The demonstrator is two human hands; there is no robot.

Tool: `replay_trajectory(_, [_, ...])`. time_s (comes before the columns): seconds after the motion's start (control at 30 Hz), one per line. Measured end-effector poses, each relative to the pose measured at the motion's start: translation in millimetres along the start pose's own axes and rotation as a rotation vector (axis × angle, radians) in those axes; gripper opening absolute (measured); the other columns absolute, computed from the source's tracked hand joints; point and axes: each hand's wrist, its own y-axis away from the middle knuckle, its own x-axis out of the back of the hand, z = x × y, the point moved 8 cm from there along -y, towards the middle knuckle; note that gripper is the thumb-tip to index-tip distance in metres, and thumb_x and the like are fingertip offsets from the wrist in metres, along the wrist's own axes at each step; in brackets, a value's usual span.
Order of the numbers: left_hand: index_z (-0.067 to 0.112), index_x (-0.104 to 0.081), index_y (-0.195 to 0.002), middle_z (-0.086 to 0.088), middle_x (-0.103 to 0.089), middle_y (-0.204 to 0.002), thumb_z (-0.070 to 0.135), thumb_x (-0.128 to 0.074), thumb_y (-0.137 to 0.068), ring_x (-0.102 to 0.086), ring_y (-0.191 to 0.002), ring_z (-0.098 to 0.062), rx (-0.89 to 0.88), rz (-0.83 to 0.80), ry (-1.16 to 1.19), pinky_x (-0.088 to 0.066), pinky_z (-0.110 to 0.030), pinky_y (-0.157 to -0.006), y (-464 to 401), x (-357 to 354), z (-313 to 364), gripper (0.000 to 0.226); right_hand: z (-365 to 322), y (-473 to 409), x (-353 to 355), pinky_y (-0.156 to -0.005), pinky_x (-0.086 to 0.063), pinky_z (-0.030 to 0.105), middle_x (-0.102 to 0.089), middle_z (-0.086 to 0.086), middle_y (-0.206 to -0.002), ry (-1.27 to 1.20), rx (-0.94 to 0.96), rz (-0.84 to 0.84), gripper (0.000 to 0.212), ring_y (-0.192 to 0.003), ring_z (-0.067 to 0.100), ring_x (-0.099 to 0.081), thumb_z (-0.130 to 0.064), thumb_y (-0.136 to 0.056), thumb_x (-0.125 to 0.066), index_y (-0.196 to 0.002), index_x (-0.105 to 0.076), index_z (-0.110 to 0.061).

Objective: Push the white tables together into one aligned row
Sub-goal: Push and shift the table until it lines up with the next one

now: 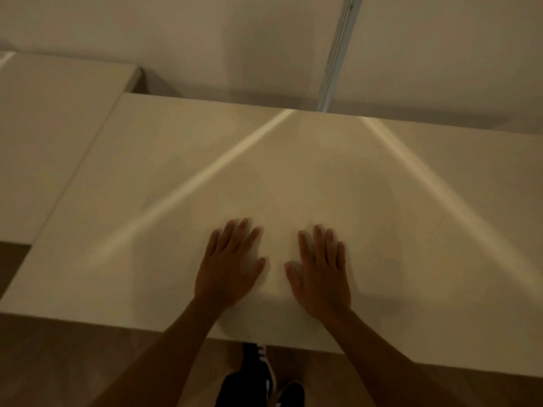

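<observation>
A large white table (pixel 293 171) fills the middle of the view, its near edge just in front of me. My left hand (pixel 230 265) and my right hand (pixel 320 271) both lie flat on its top near that edge, palms down, fingers spread, a short gap between them. A second white table (pixel 50 136) stands to the left, touching the first along its side. It sits further back, so the front and rear edges of the two are offset.
A pale wall (pixel 205 39) runs right behind the tables, with a thin vertical metal rail (pixel 338 51) on it. Wood floor (pixel 58 362) shows below the near edge. My dark shoes (pixel 261 377) stand under the table edge.
</observation>
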Motion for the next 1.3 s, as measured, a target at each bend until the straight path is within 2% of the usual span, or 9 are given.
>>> replay_trajectory(0.17, [0.032,-0.022,-0.161,-0.001,-0.012,-0.17,0.077,-0.038,-0.093,-0.005,-0.157,-0.027,-0.057,-0.03,-0.033,-0.015,-0.056,-0.123,64,3,-32,0.082,-52,43,-11,-0.114,-0.01,0.07,-0.008,0.014,-0.166,0.069,0.209,-0.058,0.077,-0.152,0.04,-0.001,-0.07,-0.095,-0.027,-0.158,-0.021,-0.026])
replay_trajectory(0.37, [0.037,-0.01,-0.161,0.002,-0.002,-0.171,0.084,-0.027,-0.09,0.004,-0.157,-0.024,-0.059,-0.063,-0.076,-0.007,-0.057,-0.124,95,3,-62,0.087,-92,53,-23,-0.113,-0.007,0.071,-0.007,0.016,-0.166,0.08,0.207,-0.081,0.081,-0.152,0.041,-0.001,-0.077,-0.092,-0.025,-0.158,-0.019,-0.03])
replay_trajectory(0.47, [0.039,-0.002,-0.161,0.005,0.007,-0.17,0.088,-0.025,-0.087,0.013,-0.156,-0.02,-0.161,-0.081,-0.085,-0.004,-0.055,-0.125,110,2,-84,0.091,-125,64,-33,-0.112,-0.008,0.072,-0.008,0.015,-0.166,0.121,0.289,-0.084,0.09,-0.152,0.042,-0.003,-0.083,-0.088,-0.024,-0.159,-0.016,-0.029])
replay_trajectory(0.53, [0.039,0.002,-0.161,0.006,0.011,-0.17,0.09,-0.028,-0.085,0.015,-0.155,-0.019,-0.291,-0.102,-0.105,-0.002,-0.055,-0.125,114,3,-101,0.096,-143,68,-39,-0.112,-0.005,0.073,-0.004,0.011,-0.167,0.161,0.323,-0.069,0.097,-0.152,0.04,-0.002,-0.089,-0.083,-0.023,-0.159,-0.009,-0.031])
replay_trajectory(0.63, [0.041,0.01,-0.159,0.009,0.014,-0.169,0.092,-0.035,-0.08,0.016,-0.155,-0.019,-0.332,-0.104,-0.167,0.002,-0.053,-0.125,120,12,-150,0.104,-155,64,-40,-0.111,-0.001,0.074,0.004,0.007,-0.168,0.175,0.277,-0.051,0.101,-0.152,0.038,0.006,-0.093,-0.077,-0.023,-0.158,0.003,-0.037])
replay_trajectory(0.7, [0.042,0.01,-0.159,0.008,0.014,-0.169,0.096,-0.029,-0.076,0.016,-0.155,-0.02,-0.306,-0.091,-0.164,0.001,-0.052,-0.125,124,20,-180,0.107,-166,59,-43,-0.109,0.003,0.075,0.014,0.006,-0.167,0.193,0.239,-0.06,0.104,-0.15,0.041,0.015,-0.096,-0.073,-0.022,-0.155,0.013,-0.041])
replay_trajectory(0.8, [0.041,0.004,-0.16,0.006,0.009,-0.17,0.098,-0.022,-0.076,0.013,-0.156,-0.02,-0.34,-0.045,-0.16,0.001,-0.051,-0.126,125,23,-188,0.106,-182,47,-47,-0.109,0.006,0.075,0.022,0.007,-0.165,0.208,0.2,-0.052,0.109,-0.146,0.047,0.021,-0.1,-0.068,-0.021,-0.152,0.021,-0.043])
replay_trajectory(1.07, [0.041,0.001,-0.16,0.005,0.005,-0.17,0.097,-0.027,-0.076,0.01,-0.156,-0.021,-0.343,-0.012,-0.121,0.003,-0.051,-0.126,120,17,-188,0.105,-187,48,-42,-0.113,-0.002,0.073,0.015,0.006,-0.166,0.23,0.195,-0.036,0.111,-0.148,0.048,0.012,-0.102,-0.065,-0.016,-0.154,0.013,-0.043])
replay_trajectory(1.3, [0.042,-0.001,-0.16,0.005,0.002,-0.17,0.096,-0.028,-0.077,0.007,-0.156,-0.023,-0.356,0.036,-0.143,-0.003,-0.054,-0.125,119,17,-190,0.102,-184,46,-42,-0.115,0.003,0.07,0.018,0.0,-0.166,0.205,0.201,-0.045,0.106,-0.148,0.045,0.017,-0.102,-0.066,-0.016,-0.151,0.019,-0.049])
